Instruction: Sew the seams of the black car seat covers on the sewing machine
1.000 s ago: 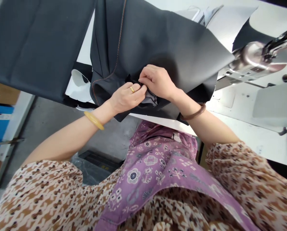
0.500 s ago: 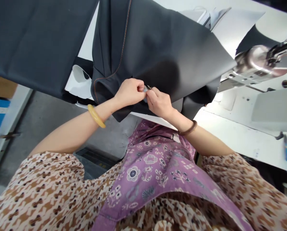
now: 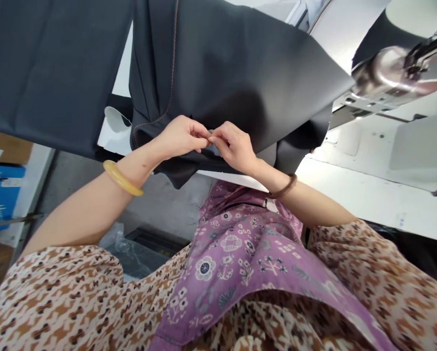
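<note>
My left hand (image 3: pixel 185 136) and my right hand (image 3: pixel 235 146) meet fingertip to fingertip over the near part of a black leather-like piece (image 3: pixel 218 63). Both are closed in a pinch. What lies between the fingers is too small and covered to make out; a little grey surface shows just beside them. Orange stitching (image 3: pixel 173 68) curves down the left side of the black piece and bends toward my left wrist. A loose pointed flap of black material (image 3: pixel 178 174) hangs over the table's near edge, below my left hand.
A sewing machine head (image 3: pixel 390 73) stands at the right on the white table (image 3: pixel 335 190). More black material (image 3: pixel 57 63) spreads across the left. Below it are a cardboard box (image 3: pixel 11 148) and a blue box (image 3: pixel 1 197). Clear plastic (image 3: pixel 125 253) lies down by my lap.
My left hand has shifted a little left, its fingers straighter. The dark strand seen between my hands earlier no longer shows. The whole view has also shifted slightly.
</note>
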A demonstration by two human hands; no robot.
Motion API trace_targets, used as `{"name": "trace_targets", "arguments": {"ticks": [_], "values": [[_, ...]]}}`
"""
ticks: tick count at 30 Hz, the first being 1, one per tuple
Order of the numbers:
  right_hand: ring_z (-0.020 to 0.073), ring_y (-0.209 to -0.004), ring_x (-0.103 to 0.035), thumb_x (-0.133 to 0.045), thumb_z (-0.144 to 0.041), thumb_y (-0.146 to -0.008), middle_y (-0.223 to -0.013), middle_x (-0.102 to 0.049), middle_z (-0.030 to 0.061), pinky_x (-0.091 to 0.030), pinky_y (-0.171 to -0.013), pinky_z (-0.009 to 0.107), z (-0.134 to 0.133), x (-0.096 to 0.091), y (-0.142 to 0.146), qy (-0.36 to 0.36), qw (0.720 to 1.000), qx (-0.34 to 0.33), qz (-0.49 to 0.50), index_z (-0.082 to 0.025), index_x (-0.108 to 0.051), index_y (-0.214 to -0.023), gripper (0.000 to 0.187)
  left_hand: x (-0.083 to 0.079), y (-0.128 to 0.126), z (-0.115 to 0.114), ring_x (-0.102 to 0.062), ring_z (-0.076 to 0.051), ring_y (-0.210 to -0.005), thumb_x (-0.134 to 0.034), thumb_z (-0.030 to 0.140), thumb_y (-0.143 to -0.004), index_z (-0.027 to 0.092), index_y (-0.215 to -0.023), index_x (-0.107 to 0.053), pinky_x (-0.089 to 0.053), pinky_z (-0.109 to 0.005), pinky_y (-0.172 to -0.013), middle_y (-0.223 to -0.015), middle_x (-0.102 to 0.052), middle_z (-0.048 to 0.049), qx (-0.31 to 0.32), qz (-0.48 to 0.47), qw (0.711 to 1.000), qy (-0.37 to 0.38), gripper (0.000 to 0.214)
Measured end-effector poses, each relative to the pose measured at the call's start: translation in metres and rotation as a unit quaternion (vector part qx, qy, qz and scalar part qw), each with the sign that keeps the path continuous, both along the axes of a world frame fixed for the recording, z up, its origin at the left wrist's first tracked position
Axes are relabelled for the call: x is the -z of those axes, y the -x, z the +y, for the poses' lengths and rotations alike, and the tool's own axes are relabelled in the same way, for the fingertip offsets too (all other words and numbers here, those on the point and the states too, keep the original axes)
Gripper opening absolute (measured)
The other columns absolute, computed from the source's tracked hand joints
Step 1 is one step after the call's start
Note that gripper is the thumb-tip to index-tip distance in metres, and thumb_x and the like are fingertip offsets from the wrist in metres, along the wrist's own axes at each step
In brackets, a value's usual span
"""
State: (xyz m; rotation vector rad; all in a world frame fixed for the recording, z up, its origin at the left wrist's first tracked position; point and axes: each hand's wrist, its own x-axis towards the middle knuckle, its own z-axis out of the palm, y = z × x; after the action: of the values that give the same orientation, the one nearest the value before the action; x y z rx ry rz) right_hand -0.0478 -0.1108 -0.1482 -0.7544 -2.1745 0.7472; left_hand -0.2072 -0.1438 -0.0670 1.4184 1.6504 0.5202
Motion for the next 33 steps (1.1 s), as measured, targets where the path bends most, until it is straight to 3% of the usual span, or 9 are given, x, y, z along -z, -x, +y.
{"name": "trace_targets", "arguments": {"ticks": [5,11,15,18,21,24,27,30,33], "values": [[0.0107,-0.069,-0.048,-0.046,-0.033,-0.092,-0.073,-0.051,0.0000,-0.039,-0.066,0.026,0.005,0.000,0.005,0.083,0.995,0.013,0.057,-0.018,-0.049,-0.074,0.023,0.013,0.002,0.005,-0.056,-0.009,-0.046,-0.067,0.010,-0.066,0.014,-0.062,-0.066,-0.039,-0.020,-0.049,-0.052,-0.060,0.0020,0.001,-0.014,1.000,0.003,0.006],[0.0091,-0.063,-0.043,-0.056,-0.023,-0.080,-0.068,-0.049,-0.0030,-0.034,-0.060,0.024,0.005,-0.009,0.003,0.182,0.983,-0.013,0.007,-0.018,-0.056,-0.082,0.005,0.026,0.008,0.001,-0.062,-0.012,-0.052,-0.064,0.020,-0.075,0.016,-0.064,-0.061,-0.042,-0.021,-0.053,-0.054,-0.064,0.0015,-0.001,-0.013,0.999,-0.042,0.012],[0.0080,-0.061,-0.041,-0.063,-0.025,-0.075,-0.065,-0.045,-0.0048,-0.030,-0.059,0.024,0.004,-0.014,0.007,0.212,0.977,-0.021,-0.026,-0.017,-0.058,-0.084,0.013,0.025,0.007,0.000,-0.065,-0.014,-0.058,-0.058,0.023,-0.082,0.017,-0.069,-0.057,-0.045,-0.023,-0.057,-0.057,-0.064,0.0022,0.005,0.006,0.999,-0.047,0.015],[0.0071,-0.058,-0.040,-0.064,-0.031,-0.076,-0.061,-0.043,-0.0052,-0.028,-0.057,0.023,0.002,-0.014,0.014,0.232,0.972,-0.003,-0.037,-0.016,-0.057,-0.075,0.017,0.022,0.004,0.000,-0.062,-0.013,-0.057,-0.054,0.021,-0.086,0.018,-0.069,-0.050,-0.045,-0.024,-0.061,-0.056,-0.060,0.0038,0.001,0.070,0.995,-0.077,0.018],[0.0084,-0.060,-0.043,-0.054,-0.031,-0.084,-0.061,-0.046,-0.0030,-0.030,-0.058,0.023,0.006,-0.012,0.016,0.203,0.978,0.025,-0.038,-0.016,-0.052,-0.069,0.021,0.022,0.001,-0.001,-0.060,-0.013,-0.058,-0.052,0.019,-0.088,0.019,-0.069,-0.045,-0.045,-0.025,-0.066,-0.055,-0.055,0.0050,-0.003,0.132,0.985,-0.110,0.019],[0.0129,-0.069,-0.050,-0.048,-0.028,-0.087,-0.068,-0.050,0.0002,-0.036,-0.064,0.026,0.015,-0.015,0.008,0.119,0.990,0.069,-0.041,-0.018,-0.050,-0.074,0.017,0.025,-0.003,-0.004,-0.061,-0.013,-0.057,-0.047,0.020,-0.091,0.020,-0.075,-0.045,-0.046,-0.026,-0.067,-0.056,-0.055,0.0056,-0.004,0.114,0.988,-0.108,0.016],[0.0159,-0.075,-0.053,-0.046,-0.025,-0.088,-0.071,-0.050,0.0006,-0.040,-0.071,0.030,0.019,-0.020,-0.002,0.103,0.986,0.127,-0.044,-0.020,-0.049,-0.086,0.006,0.028,-0.006,-0.006,-0.060,-0.013,-0.053,-0.042,0.022,-0.093,0.020,-0.082,-0.046,-0.046,-0.025,-0.064,-0.056,-0.056,0.0059,-0.013,0.097,0.991,-0.093,0.013],[0.0146,-0.073,-0.052,-0.053,-0.024,-0.083,-0.075,-0.050,-0.0006,-0.042,-0.072,0.030,0.011,-0.021,0.000,0.132,0.987,0.082,-0.038,-0.020,-0.049,-0.091,0.010,0.029,-0.007,-0.007,-0.061,-0.015,-0.058,-0.044,0.024,-0.093,0.021,-0.083,-0.048,-0.046,-0.027,-0.067,-0.058,-0.056,0.0043,-0.021,0.142,0.982,-0.120,0.011],[0.0142,-0.077,-0.051,-0.058,-0.024,-0.078,-0.083,-0.053,0.0014,-0.043,-0.072,0.030,0.000,-0.015,0.014,0.144,0.988,0.031,-0.036,-0.020,-0.050,-0.082,0.010,0.034,-0.006,-0.008,-0.064,-0.019,-0.075,-0.047,0.025,-0.091,0.021,-0.082,-0.049,-0.045,-0.029,-0.077,-0.068,-0.059,-0.0004,-0.048,0.189,0.968,-0.159,0.010]]}}
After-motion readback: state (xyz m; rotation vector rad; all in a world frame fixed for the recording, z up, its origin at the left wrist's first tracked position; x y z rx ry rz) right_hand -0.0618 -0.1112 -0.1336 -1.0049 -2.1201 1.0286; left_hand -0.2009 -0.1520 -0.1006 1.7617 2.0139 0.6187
